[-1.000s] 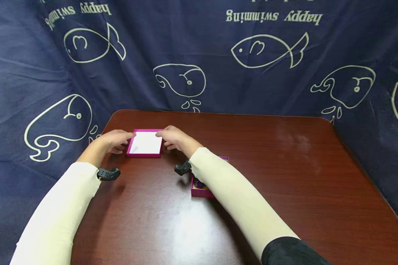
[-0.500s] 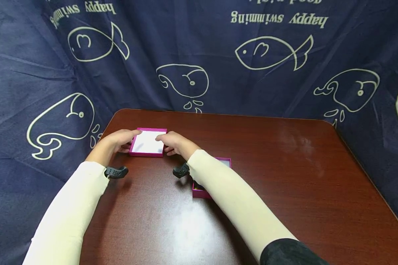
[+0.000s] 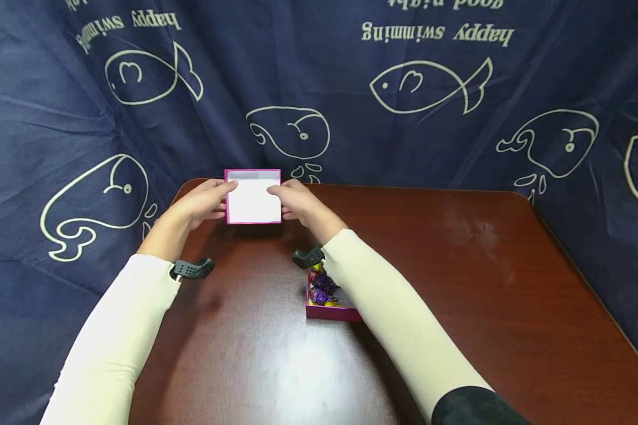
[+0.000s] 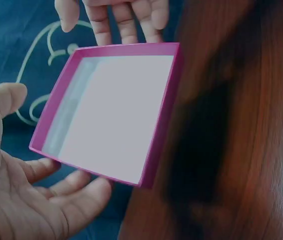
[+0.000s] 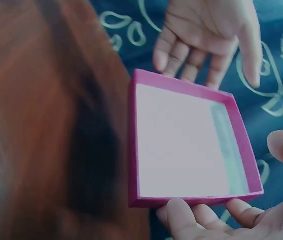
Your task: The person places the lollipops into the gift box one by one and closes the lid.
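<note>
Above the far left part of the table, both hands hold up a shallow pink box lid (image 3: pixel 253 203), its white inside turned toward me. My left hand (image 3: pixel 198 205) grips its left side, and my right hand (image 3: pixel 304 206) grips the right side. In the left wrist view, left fingers (image 4: pixel 86 197) curl under the lid's edge, with the thumb apart from it. The right wrist view has right fingers (image 5: pixel 181 220) bent along the near edge, thumb likewise standing off. A pink box (image 3: pixel 332 313) with shiny purple and yellow pieces sits below, partly hidden by the right sleeve.
The brown wooden table (image 3: pixel 430 265) spreads to the right. Behind it hangs a dark blue curtain (image 3: pixel 345 141) with white fish and whale drawings. A black strap (image 3: pixel 192 269) is worn at the left wrist, and another black strap (image 3: pixel 308 257) at the right.
Both hands have raised the box lid from the table and tilted it up toward me, shifting it slightly right. More of the box's purple pieces now shows beside the right forearm.
</note>
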`<state>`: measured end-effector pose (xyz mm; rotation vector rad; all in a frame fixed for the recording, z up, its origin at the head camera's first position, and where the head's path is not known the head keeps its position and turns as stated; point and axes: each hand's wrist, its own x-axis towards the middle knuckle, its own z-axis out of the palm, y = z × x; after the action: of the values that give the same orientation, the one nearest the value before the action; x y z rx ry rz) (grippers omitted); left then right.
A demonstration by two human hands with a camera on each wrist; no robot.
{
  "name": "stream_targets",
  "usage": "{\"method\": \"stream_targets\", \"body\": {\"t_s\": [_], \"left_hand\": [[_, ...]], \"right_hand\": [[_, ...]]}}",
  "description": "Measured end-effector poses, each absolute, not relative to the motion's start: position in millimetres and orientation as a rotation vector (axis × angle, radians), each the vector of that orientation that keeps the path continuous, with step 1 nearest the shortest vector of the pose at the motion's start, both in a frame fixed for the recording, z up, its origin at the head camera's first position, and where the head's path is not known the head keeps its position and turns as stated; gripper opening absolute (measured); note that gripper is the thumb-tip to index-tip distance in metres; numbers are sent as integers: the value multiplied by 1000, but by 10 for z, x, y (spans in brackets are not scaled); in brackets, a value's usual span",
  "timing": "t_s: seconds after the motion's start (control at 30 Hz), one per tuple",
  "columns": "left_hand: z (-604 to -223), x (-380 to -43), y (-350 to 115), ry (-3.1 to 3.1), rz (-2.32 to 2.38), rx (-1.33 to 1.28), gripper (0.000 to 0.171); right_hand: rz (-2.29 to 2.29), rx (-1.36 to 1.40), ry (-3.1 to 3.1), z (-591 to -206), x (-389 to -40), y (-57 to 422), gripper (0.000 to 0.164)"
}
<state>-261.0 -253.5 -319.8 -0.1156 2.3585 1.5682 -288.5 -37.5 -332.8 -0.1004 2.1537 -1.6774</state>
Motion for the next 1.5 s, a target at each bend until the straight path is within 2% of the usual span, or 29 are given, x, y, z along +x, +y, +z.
{"method": "stream_targets", "body": {"t_s": [0.4,0.57,0.73,1.07,1.5], "left_hand": [[-3065,-2622,-1935,2280,1830,36,67],[-3137,-2618,-1716,2286,1960,85,52],[-3268,-2580,-1595,2292,2044,184,44],[-3548,-2425,-1532,2459,1915,645,39],[-3716,-2000,-1391,2700,1502,1180,33]], "right_hand": [[-1870,-61,2152,-3174,-2958,404,53],[-1914,-80,2220,-3198,-2901,611,48],[-1907,-253,2308,-3241,-2796,833,37],[-1475,-628,2709,-3415,-2474,1219,31],[-1387,-948,2754,-3587,-1975,1662,34]]}}
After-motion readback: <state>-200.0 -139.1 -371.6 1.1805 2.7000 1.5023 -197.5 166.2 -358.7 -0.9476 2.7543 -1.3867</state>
